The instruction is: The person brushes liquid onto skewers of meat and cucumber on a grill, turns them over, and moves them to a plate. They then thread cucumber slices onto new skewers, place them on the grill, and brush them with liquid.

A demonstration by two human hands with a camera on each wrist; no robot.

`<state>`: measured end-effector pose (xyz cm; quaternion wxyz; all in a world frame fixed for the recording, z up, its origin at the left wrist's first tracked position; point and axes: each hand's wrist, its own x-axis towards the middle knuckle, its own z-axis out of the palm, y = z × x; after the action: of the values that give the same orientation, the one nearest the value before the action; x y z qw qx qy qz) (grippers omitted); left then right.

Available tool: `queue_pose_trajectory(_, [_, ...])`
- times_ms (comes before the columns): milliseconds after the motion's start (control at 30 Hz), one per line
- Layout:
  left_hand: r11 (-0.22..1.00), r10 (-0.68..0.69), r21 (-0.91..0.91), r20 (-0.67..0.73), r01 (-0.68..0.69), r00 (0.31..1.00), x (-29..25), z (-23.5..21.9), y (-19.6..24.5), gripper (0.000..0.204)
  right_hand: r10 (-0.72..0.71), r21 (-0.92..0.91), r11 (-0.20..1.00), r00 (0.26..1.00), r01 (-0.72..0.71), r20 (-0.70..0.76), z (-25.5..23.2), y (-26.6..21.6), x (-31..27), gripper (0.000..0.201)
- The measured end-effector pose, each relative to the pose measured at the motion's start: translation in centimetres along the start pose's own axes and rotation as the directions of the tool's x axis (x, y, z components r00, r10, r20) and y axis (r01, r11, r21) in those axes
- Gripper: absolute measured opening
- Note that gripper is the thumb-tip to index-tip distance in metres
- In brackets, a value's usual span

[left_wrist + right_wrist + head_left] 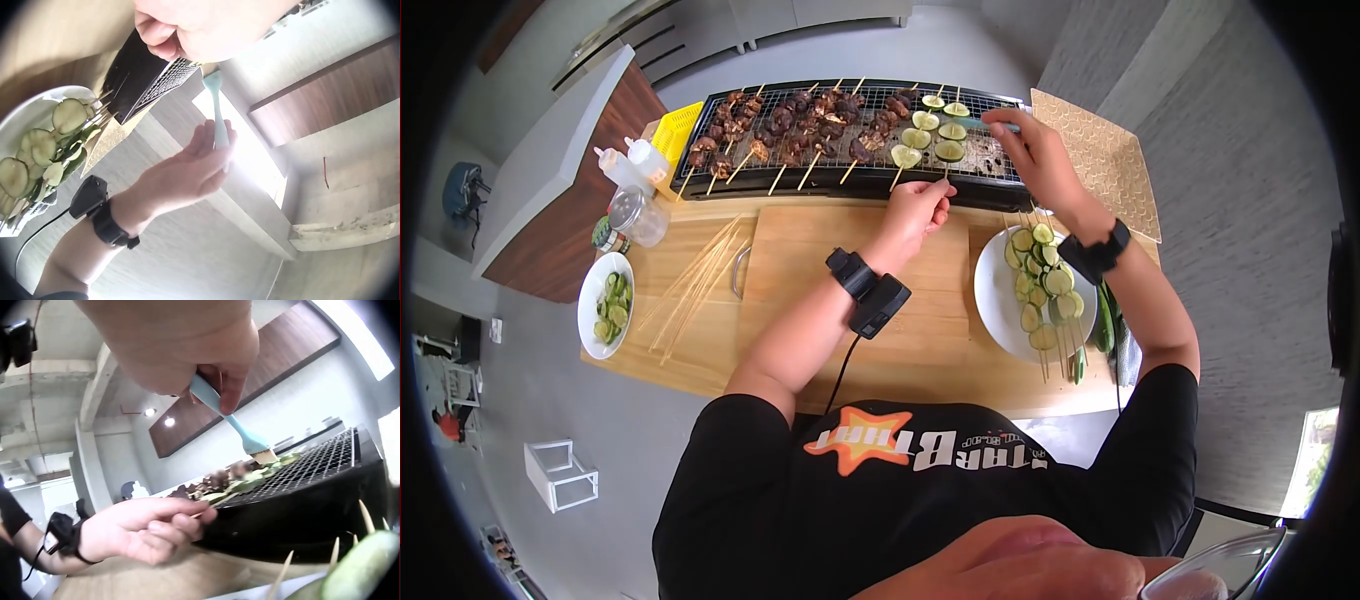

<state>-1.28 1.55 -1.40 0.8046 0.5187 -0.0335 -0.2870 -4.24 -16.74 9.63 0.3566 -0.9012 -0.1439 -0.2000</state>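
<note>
At the grill's front edge, my left hand (918,215) pinches the end of a skewer of zucchini slices (949,151) lying on the grill (992,160). My right hand (1045,160) grips a light blue brush (240,430) above the grill's right part; in the right wrist view its bristles touch or nearly touch the green slices. A second zucchini skewer (915,138) lies just to the left. Several skewers of dark browned pieces (782,120) cover the rest of the grill to the left. In the left wrist view the right hand (187,165) holds the brush (217,112) from below.
A white plate (992,300) of zucchini skewers stands at the right, a wooden board (850,340) in the middle. Bare skewers (695,285), a bowl (590,315) of slices, a jar (638,218) and squeeze bottles (646,160) are on the left.
</note>
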Motion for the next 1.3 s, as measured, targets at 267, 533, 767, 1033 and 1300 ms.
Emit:
queue_pose_trajectory(267, [0.975, -0.077, -0.215, -0.079, 0.059, 0.994, -0.3, -0.2, -0.7, 0.03, -0.254, -0.084, 0.962, 0.964, 0.26, 0.081, 0.3, -4.6, -5.3, 0.022])
queue_pose_trajectory(533, [0.906, -0.202, -0.269, 0.399, 0.325, 0.894, -11.8, 3.3, 1.0, 0.041, -0.342, -0.257, 0.876, 0.902, 0.407, 0.264, 1.0, -9.0, -12.4, 0.043])
queue_pose_trajectory(767, [0.978, -0.073, -0.151, 0.388, 0.141, 0.919, -12.2, 0.6, -1.3, 0.033, -0.221, -0.314, 0.902, 0.942, 0.296, 0.251, -1.7, -10.3, -17.2, 0.033])
queue_pose_trajectory(1033, [0.998, 0.026, -0.056, 0.393, -0.004, 0.919, -12.2, -1.8, -1.4, 0.034, 0.528, -0.418, 0.789, 0.844, -0.449, 0.091, -6.5, -6.7, -22.6, 0.02])
queue_pose_trajectory(1300, [0.999, 0.029, -0.047, 0.388, -0.012, 0.921, -12.2, -2.1, -1.6, 0.033, 0.574, -0.275, 0.804, 0.808, -0.527, 0.129, -5.3, -5.0, -23.7, 0.015])
